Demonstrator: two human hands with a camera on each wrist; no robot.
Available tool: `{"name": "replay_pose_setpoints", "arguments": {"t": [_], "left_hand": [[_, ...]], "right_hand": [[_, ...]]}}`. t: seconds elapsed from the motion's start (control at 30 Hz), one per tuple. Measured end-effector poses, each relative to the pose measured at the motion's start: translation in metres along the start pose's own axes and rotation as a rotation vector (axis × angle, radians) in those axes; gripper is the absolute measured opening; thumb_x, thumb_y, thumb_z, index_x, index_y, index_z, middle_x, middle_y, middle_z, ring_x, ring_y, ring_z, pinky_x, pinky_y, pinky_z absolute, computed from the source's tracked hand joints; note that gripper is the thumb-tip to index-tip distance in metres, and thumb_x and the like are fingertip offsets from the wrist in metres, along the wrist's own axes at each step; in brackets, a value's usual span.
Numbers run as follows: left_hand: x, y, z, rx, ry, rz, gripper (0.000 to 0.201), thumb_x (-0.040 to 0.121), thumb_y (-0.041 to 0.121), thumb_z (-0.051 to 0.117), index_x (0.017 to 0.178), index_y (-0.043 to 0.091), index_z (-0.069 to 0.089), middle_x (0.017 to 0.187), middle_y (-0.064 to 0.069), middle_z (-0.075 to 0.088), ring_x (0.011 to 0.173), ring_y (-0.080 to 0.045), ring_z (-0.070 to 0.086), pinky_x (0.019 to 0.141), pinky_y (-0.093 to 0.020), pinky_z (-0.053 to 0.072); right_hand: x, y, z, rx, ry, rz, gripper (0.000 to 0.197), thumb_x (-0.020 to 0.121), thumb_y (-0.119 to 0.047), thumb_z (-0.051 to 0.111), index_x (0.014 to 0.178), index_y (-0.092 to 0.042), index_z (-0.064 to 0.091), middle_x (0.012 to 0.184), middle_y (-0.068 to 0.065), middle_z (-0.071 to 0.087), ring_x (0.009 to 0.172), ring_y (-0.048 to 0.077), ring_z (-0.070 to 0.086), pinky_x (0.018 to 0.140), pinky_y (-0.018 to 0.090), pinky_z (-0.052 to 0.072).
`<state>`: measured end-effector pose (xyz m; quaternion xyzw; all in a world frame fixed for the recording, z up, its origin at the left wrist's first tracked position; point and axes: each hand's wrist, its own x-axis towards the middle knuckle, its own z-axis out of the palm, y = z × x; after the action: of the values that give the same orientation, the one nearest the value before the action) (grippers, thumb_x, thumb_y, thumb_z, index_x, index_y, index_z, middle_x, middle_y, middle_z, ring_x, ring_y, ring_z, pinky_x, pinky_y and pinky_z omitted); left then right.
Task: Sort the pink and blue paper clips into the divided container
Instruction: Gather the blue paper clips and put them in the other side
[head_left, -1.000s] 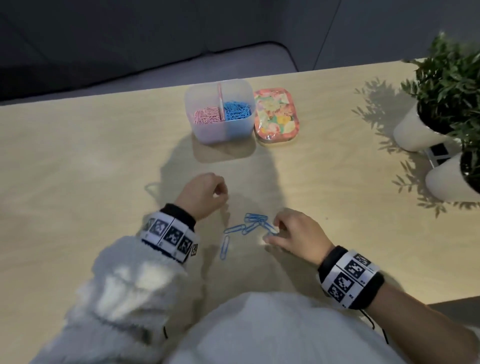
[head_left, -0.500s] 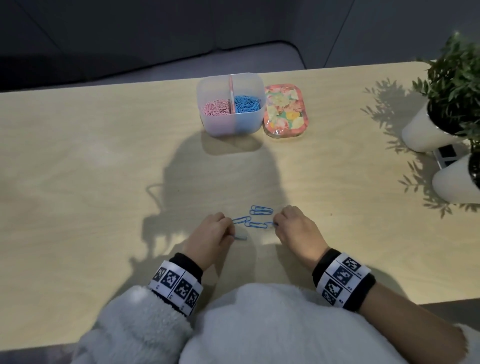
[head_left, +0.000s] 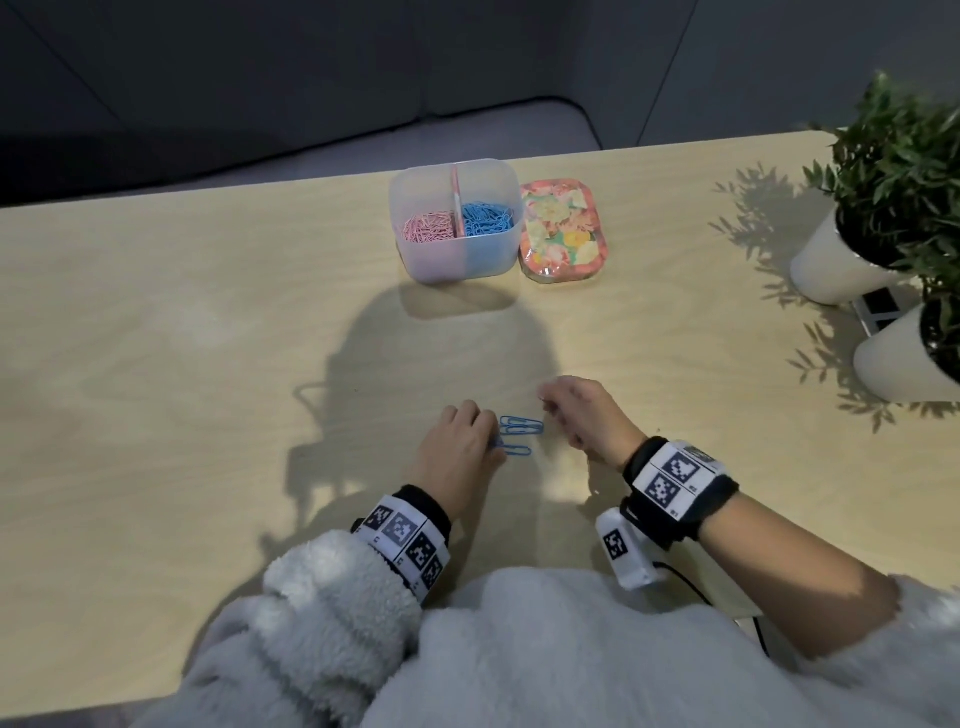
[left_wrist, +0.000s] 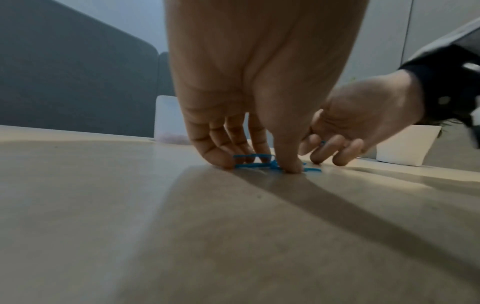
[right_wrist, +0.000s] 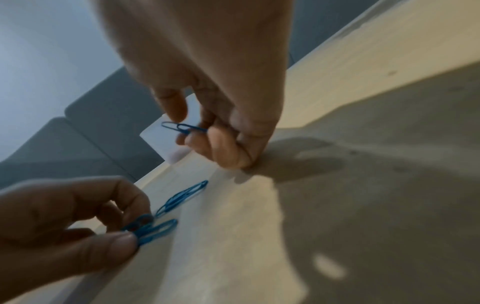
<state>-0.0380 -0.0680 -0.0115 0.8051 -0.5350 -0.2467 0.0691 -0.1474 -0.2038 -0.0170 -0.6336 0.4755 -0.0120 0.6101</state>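
A translucent divided container (head_left: 410, 182) stands at the table's far side, with pink paper clips (head_left: 428, 228) in its left half and blue paper clips (head_left: 485, 218) in its right half. A few loose blue clips (head_left: 521, 426) lie on the table between my hands. My left hand (head_left: 491, 441) is down on the table and pinches blue clips (right_wrist: 145, 226) between thumb and fingertips (left_wrist: 292, 166). My right hand (head_left: 548, 405) is raised just off the table and pinches a single blue clip (right_wrist: 184, 127). No loose pink clips show.
A floral tin lid (head_left: 561, 228) lies right of the container. Two white pots with green plants (head_left: 841, 260) (head_left: 904, 358) stand at the right edge. A dark sofa (head_left: 311, 104) lies beyond the table's far edge.
My left hand has slid forward onto the loose clips and closed on some. My right hand has lifted off the table with one blue clip.
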Motion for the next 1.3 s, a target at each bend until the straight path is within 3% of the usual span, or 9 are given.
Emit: {"name": "replay_pose_setpoints", "arguments": {"t": [0.1,0.23,0.37,0.57,0.8,0.97,1.07,1.17,1.3], "left_hand": [[0.004,-0.001,0.004,0.002,-0.041,0.009,0.023,0.088,0.022,0.053,0.103,0.004,0.055,0.106,-0.014,0.055,0.101,-0.032,0.05,0.087,-0.04,0.04],[0.005,-0.011,0.007,-0.028,-0.07,-0.001,0.019,0.09,0.015,0.05,0.104,0.004,0.053,0.108,-0.015,0.053,0.102,-0.032,0.05,0.087,-0.039,0.039],[0.0,-0.019,0.006,-0.054,-0.097,-0.01,0.02,0.09,0.012,0.049,0.106,0.001,0.053,0.109,-0.017,0.054,0.102,-0.032,0.051,0.086,-0.037,0.037],[-0.003,-0.023,0.007,-0.007,-0.068,-0.025,0.021,0.092,0.013,0.046,0.109,0.003,0.052,0.116,-0.013,0.048,0.105,-0.028,0.048,0.089,-0.034,0.039],[0.0,-0.028,-0.003,-0.061,-0.103,0.121,0.014,0.088,0.011,0.05,0.097,0.002,0.055,0.099,-0.016,0.058,0.091,-0.032,0.054,0.076,-0.037,0.04],[0.011,-0.031,-0.015,-0.097,-0.101,0.125,0.013,0.089,0.011,0.051,0.097,0.002,0.054,0.096,-0.015,0.059,0.086,-0.03,0.054,0.068,-0.026,0.032],[0.03,-0.032,-0.041,-0.133,-0.064,0.083,0.012,0.087,0.01,0.054,0.097,0.005,0.056,0.089,-0.006,0.056,0.082,-0.023,0.052,0.068,-0.023,0.032],[0.063,-0.028,-0.081,-0.215,0.093,0.098,0.012,0.085,0.008,0.058,0.094,0.001,0.058,0.082,-0.005,0.054,0.075,-0.019,0.048,0.068,-0.025,0.033],[0.116,-0.014,-0.126,-0.252,0.334,0.08,0.015,0.085,0.008,0.055,0.097,0.0,0.059,0.093,-0.015,0.062,0.088,-0.028,0.056,0.077,-0.032,0.041]], "right_hand": [[0.0,-0.002,0.006,-0.384,0.017,-0.274,0.033,0.083,-0.037,0.063,0.067,-0.014,0.046,0.059,-0.001,0.044,0.057,0.017,0.041,0.057,0.032,0.034],[-0.001,0.006,0.01,-0.698,-0.029,-0.378,0.014,0.094,-0.029,0.044,0.093,-0.017,0.051,0.081,0.005,0.064,0.08,0.034,0.059,0.069,0.038,0.043],[-0.006,0.008,0.007,-0.73,-0.02,-0.383,0.021,0.095,-0.022,0.035,0.111,-0.021,0.049,0.097,0.008,0.068,0.088,0.035,0.06,0.073,0.038,0.044],[-0.01,0.008,0.012,-0.782,-0.099,-0.275,0.023,0.083,-0.037,0.062,0.095,-0.02,0.052,0.08,-0.006,0.058,0.075,0.02,0.052,0.065,0.03,0.037],[-0.016,0.005,0.023,-0.92,-0.07,-0.294,0.017,0.092,-0.03,0.05,0.096,-0.014,0.051,0.091,0.005,0.064,0.083,0.029,0.059,0.068,0.035,0.042],[-0.019,0.007,0.022,-1.003,-0.049,-0.36,0.019,0.092,-0.03,0.049,0.098,-0.012,0.052,0.102,0.006,0.055,0.088,0.029,0.057,0.067,0.035,0.039],[-0.021,0.012,0.018,-0.933,-0.069,-0.379,0.019,0.092,-0.029,0.049,0.096,-0.01,0.054,0.1,0.007,0.052,0.085,0.03,0.056,0.065,0.036,0.039],[-0.019,0.022,0.006,-0.704,-0.059,-0.403,0.021,0.095,-0.024,0.045,0.08,-0.011,0.051,0.079,0.006,0.052,0.072,0.027,0.051,0.064,0.038,0.038],[-0.021,0.018,-0.003,-0.163,-0.081,-0.202,0.021,0.097,-0.005,0.038,0.083,0.003,0.051,0.059,0.004,0.049,0.047,-0.001,0.049,0.049,0.015,0.036]]}}
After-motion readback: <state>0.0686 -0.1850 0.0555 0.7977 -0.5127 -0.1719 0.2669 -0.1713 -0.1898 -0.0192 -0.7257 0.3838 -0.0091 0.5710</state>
